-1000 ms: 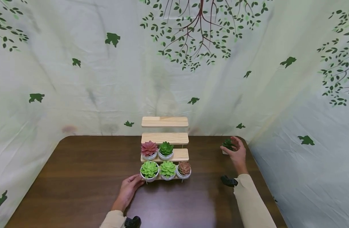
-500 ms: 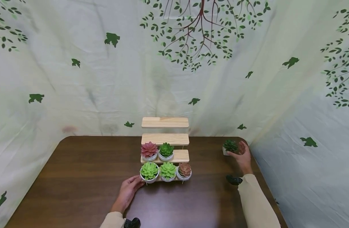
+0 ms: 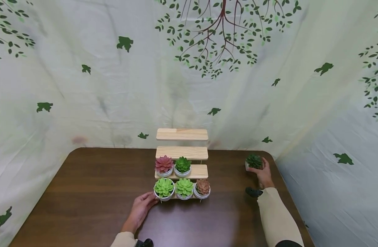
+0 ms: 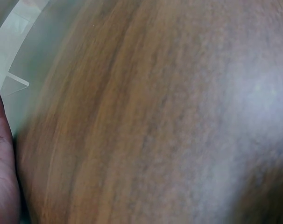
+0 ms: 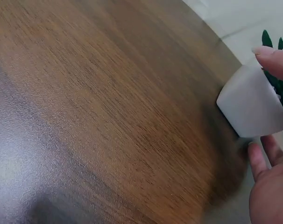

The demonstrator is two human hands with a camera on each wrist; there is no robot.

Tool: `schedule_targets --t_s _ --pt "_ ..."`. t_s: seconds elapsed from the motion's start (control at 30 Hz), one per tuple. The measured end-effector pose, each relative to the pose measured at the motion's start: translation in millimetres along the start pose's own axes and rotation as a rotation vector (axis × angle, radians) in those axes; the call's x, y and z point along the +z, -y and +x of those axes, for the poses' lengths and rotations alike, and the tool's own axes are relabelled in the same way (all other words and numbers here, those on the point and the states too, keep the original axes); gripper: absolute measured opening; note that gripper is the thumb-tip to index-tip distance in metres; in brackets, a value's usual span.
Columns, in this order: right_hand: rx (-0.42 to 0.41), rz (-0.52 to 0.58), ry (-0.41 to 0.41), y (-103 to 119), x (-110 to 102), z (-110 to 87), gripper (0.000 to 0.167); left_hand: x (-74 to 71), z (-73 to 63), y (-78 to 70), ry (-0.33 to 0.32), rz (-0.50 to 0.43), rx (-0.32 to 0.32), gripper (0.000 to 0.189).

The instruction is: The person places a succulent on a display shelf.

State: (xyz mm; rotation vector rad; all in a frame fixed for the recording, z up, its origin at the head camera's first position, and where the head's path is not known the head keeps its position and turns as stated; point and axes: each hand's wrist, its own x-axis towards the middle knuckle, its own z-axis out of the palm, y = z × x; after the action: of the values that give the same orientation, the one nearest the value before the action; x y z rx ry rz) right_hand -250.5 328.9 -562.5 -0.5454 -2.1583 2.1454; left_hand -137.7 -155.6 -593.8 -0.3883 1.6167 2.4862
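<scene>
At the back right of the table, a dark green succulent (image 3: 254, 160) sits in a white angular pot (image 5: 253, 102). My right hand (image 3: 263, 173) holds this pot from its right side, thumb at the near rim and fingers round the far side. Near the centre stands a tiered wooden plant stand (image 3: 199, 170). My left hand (image 3: 140, 209) grips the left end of its lowest shelf, fingertips partly hidden beside a light green succulent (image 3: 164, 187). Only part of the left palm (image 4: 2, 177) shows in the left wrist view.
The lowest shelf also bears another light green succulent (image 3: 184, 187) and a brownish one (image 3: 203, 187). A pink succulent (image 3: 164, 164) and a green one (image 3: 183, 164) stand one tier up. A leaf-printed curtain (image 3: 189, 96) hangs behind the brown table (image 3: 99, 178).
My right hand has gone from over the dark green succulent to its right side, and its fingers have closed in on the pot. The left hand stays at the stand. The head view has shifted slightly.
</scene>
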Motion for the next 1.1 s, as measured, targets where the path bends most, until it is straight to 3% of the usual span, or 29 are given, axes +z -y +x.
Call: schedule_targets --t_s 0.1,0.23,0.33,0.43,0.5,0.6,0.8,1.1 --pt "0.004 -0.04 -0.008 -3 1 2.1 0.098 -2.6 0.3 4.2 0.051 -0.005 0.046 0.012" --pt "0.001 -0.096 -0.029 -6 2 3.1 0.097 -10.5 2.4 13.6 0.191 -0.057 0.174 0.01" --pt "-0.013 -0.128 -0.042 -9 2 2.3 0.097 -11.7 2.4 14.8 0.248 -0.081 0.205 0.012" --pt "-0.021 -0.159 -0.052 -13 1 0.1 0.092 -10.2 2.5 13.2 0.201 -0.056 0.188 0.011" --pt "-0.026 -0.177 -0.054 -16 0 -1.3 0.088 -7.6 1.8 10.5 0.124 -0.019 0.136 0.007" --pt "-0.039 -0.188 -0.048 -19 0 -3.0 0.083 -4.8 0.3 7.6 0.071 -0.003 0.086 0.016" --pt "-0.061 -0.153 -0.068 -27 4 -11.6 0.08 -5.7 -1.0 4.2 0.096 0.0 0.085 0.023" --pt "-0.094 -0.149 -0.091 -33 13 -26.4 0.069 -3.9 1.0 6.7 0.071 0.008 0.093 0.021"
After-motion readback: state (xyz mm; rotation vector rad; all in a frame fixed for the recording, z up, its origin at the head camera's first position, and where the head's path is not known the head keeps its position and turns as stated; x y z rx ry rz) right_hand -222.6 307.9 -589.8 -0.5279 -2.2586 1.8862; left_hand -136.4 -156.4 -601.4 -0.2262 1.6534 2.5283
